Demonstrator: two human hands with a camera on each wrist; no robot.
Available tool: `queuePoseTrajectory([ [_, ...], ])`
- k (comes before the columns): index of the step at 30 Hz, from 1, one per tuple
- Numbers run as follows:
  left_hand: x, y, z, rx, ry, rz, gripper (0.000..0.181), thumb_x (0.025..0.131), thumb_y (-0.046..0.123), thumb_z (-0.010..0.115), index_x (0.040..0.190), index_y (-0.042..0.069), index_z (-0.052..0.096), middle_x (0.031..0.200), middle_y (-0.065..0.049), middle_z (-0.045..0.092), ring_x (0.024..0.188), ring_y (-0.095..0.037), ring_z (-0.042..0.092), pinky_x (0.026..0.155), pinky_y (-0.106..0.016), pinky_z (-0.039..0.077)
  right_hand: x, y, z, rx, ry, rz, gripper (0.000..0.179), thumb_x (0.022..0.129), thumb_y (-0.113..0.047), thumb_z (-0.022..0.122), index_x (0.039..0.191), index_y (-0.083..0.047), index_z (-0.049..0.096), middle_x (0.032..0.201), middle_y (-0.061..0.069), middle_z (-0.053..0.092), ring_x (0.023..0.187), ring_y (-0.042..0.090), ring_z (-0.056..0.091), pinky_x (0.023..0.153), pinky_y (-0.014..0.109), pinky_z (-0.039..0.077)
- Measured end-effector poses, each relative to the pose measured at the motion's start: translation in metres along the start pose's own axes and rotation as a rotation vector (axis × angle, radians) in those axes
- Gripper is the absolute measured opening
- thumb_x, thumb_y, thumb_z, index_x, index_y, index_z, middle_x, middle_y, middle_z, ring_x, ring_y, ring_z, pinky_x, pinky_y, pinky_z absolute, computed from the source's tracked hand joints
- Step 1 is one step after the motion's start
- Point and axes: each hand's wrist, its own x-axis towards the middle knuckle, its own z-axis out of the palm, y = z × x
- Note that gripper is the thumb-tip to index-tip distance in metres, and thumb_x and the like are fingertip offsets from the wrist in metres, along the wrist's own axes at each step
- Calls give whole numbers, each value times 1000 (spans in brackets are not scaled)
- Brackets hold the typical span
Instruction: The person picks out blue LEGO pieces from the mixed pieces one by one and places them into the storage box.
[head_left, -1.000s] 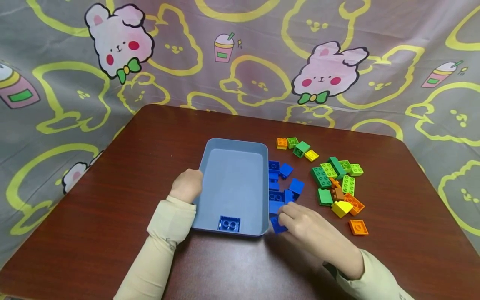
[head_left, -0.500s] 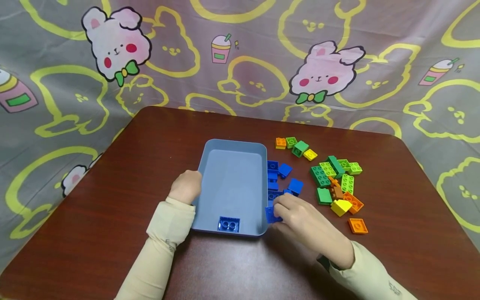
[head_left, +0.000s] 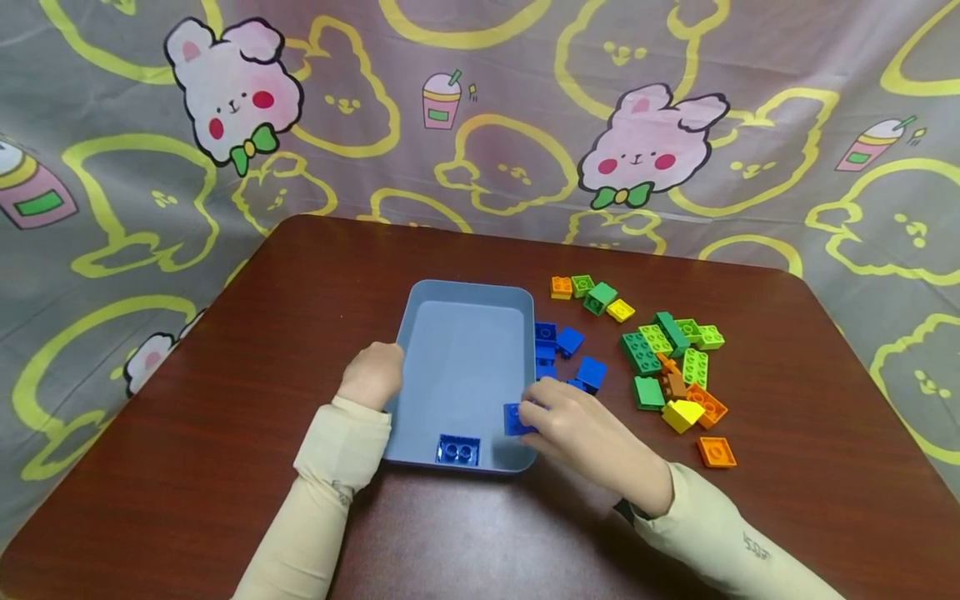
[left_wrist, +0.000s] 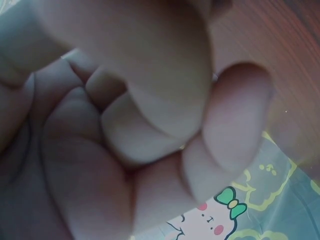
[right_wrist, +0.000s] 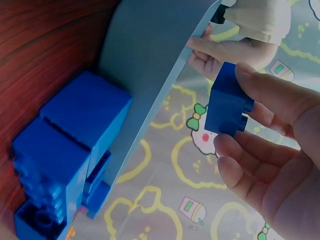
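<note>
My right hand point(head_left: 570, 421) pinches a blue toy building brick point(right_wrist: 222, 107) between thumb and fingers. In the head view this brick is over the near right part of the grey-blue tray point(head_left: 465, 358), just inside the rim. Its studs face my palm in the right wrist view. My left hand point(head_left: 372, 373) is at the tray's left rim with its fingers curled and seems to grip it; the contact is hidden in the left wrist view. One blue brick point(head_left: 458, 450) lies studs down in the tray, against its near wall.
Several blue bricks point(head_left: 592, 373) lie along the tray's right side, partly hidden by my right hand. Farther right are green bricks point(head_left: 641, 352), yellow ones point(head_left: 681, 415) and orange ones point(head_left: 716, 452). A patterned cloth point(head_left: 510, 133) hangs behind the brown table point(head_left: 300, 283).
My right hand has lifted the blue brick from beside the tray's near right corner and carried it left over the rim. The left hand and the tray have hardly moved.
</note>
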Motion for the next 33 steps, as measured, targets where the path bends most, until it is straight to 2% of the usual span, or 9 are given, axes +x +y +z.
queuePoseTrajectory([
  [4,0,0,1,2,-3,-1,23,87,-6,40,90,-7,63,78,-19,58,64,-25,54,58,-41,47,6,-1,4,-1,0,-26,24,66,-15,80,75,-7,59,78,3,52,70,13,47,60,21,43],
  [12,-1,-1,0,-5,7,7,23,86,-6,40,84,-6,63,70,-16,54,61,-24,52,54,-40,46,21,-3,7,-10,-122,-24,22,72,-23,76,77,-10,59,72,-1,47,66,10,42,57,17,38],
  [23,-1,0,0,-2,12,9,23,86,-7,40,87,-6,63,74,-17,57,61,-24,53,56,-40,46,33,-1,16,-20,-157,-43,19,74,-23,74,78,-9,61,68,-1,46,60,8,41,53,15,37],
  [27,-1,0,0,-5,10,11,24,86,-7,40,87,-6,63,74,-17,56,61,-24,53,56,-40,46,37,0,20,-6,-192,-53,21,73,-24,74,77,-9,62,67,-1,45,59,7,43,53,13,38],
  [33,-1,0,-1,-7,9,12,24,86,-6,39,87,-6,63,76,-18,57,63,-25,53,56,-41,46,44,1,23,46,-259,-27,21,74,-25,73,82,-7,64,69,1,48,60,7,47,56,12,41],
])
